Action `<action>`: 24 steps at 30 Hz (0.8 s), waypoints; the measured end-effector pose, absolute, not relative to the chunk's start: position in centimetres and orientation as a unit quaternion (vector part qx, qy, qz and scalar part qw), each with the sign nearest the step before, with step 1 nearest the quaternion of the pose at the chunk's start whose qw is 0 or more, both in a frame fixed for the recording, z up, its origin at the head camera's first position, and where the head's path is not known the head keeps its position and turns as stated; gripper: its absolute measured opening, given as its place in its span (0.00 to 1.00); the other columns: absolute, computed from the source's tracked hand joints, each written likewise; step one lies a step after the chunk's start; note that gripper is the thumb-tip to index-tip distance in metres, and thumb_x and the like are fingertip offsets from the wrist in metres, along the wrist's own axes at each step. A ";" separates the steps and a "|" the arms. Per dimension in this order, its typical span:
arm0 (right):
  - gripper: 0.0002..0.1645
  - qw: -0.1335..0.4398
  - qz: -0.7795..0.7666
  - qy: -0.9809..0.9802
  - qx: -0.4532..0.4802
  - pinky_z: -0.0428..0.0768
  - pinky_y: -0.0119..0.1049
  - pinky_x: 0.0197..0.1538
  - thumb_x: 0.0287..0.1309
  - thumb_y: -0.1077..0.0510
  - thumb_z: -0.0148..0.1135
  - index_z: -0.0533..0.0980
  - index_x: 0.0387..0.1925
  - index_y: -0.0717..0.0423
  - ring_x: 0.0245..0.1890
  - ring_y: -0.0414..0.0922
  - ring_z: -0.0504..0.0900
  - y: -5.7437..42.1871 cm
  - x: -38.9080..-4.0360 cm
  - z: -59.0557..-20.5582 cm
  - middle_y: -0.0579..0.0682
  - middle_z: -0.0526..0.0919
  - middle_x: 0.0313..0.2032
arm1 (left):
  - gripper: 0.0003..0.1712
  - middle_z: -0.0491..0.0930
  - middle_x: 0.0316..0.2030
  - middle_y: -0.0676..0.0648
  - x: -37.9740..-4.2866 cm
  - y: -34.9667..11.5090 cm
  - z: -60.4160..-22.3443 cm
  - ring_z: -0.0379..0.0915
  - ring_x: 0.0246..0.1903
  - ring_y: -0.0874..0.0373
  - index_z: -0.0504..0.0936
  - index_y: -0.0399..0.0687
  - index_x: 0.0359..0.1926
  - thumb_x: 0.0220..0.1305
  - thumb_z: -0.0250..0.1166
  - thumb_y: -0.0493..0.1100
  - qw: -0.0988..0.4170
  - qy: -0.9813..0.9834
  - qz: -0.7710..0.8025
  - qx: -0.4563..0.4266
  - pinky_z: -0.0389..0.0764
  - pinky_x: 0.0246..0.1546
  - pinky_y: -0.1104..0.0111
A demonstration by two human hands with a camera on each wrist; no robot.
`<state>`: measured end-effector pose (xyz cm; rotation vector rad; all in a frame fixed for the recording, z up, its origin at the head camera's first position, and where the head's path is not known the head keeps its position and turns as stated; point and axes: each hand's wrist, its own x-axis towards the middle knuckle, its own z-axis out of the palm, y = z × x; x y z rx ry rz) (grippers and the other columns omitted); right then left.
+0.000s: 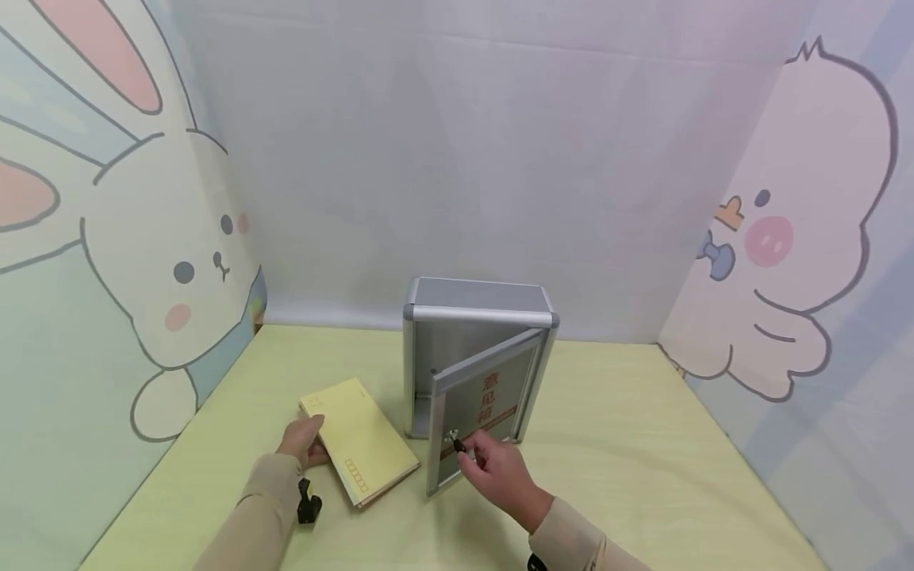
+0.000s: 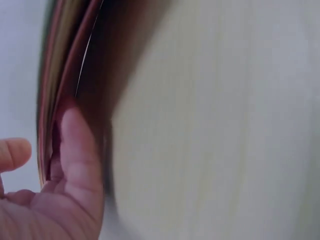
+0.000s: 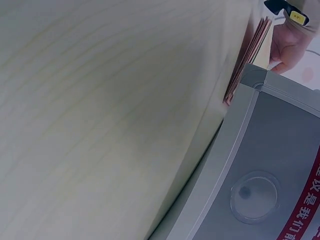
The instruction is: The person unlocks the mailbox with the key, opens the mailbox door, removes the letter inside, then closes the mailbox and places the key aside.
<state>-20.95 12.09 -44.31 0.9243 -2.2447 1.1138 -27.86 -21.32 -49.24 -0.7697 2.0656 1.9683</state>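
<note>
Pale grey cloth [image 1: 478,159] across the back, between printed side walls: a large rabbit [image 1: 164,317] at left, a chick-like figure [image 1: 814,159] with pink cheek and blue bow at right. Below, a light yellow table [image 1: 607,412] with faint grain lines. Standing upright on it, near the back cloth, a grey metal-framed box [image 1: 481,292] with rounded corners. Hinged along its right side and swung out toward the front, a grey door [image 1: 457,396] bearing red characters and a red strip [image 3: 305,212] with white lettering. From the front edge, two beige sleeves [image 1: 260,500], well apart. To the left of the box, a stack of yellow envelopes [image 1: 364,436], set at a slant, with reddish-brown layers visible at the edges. At its left edge, the left hand [image 1: 303,438], gripping, with fingers under the stack. At the door, the right hand [image 1: 503,476], thumb and forefinger pinched on a small black-headed key [image 1: 459,446]; out of sight in the right wrist view. Just beside the key, near the door's free edge, a small silvery lock [image 1: 451,435]. Too small to tell: how deep in the lock the key sits.
</note>
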 end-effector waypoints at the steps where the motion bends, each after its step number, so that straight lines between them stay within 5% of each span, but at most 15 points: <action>1: 0.06 0.233 0.405 -0.817 0.337 0.54 0.19 0.17 0.50 0.68 0.61 0.75 0.27 0.55 0.15 0.23 0.54 12.1 -21.0 -44.3 0.37 0.64 0.13 | 0.28 0.76 0.23 0.47 -27.8 -21.5 -49.3 0.75 0.21 0.59 0.61 0.24 0.59 0.69 0.44 0.45 0.095 0.697 0.660 -0.263 0.79 0.27 0.68; 9: 0.06 0.237 0.404 -0.816 0.338 0.54 0.19 0.17 0.50 0.68 0.62 0.75 0.28 0.55 0.15 0.25 0.56 12.1 -21.0 -44.2 0.37 0.64 0.13 | 0.31 0.76 0.29 0.44 -27.4 -23.3 -49.7 0.76 0.22 0.57 0.58 0.22 0.60 0.66 0.43 0.46 0.093 0.716 0.644 -0.252 0.80 0.26 0.66; 24: 0.06 0.250 0.396 -0.813 0.347 0.55 0.19 0.18 0.48 0.69 0.61 0.75 0.29 0.56 0.16 0.24 0.56 12.2 -21.1 -44.4 0.37 0.65 0.13 | 0.22 0.78 0.36 0.41 -28.8 -19.9 -45.9 0.73 0.26 0.58 0.66 0.28 0.56 0.70 0.44 0.42 -0.018 0.784 0.604 -0.140 0.73 0.31 0.66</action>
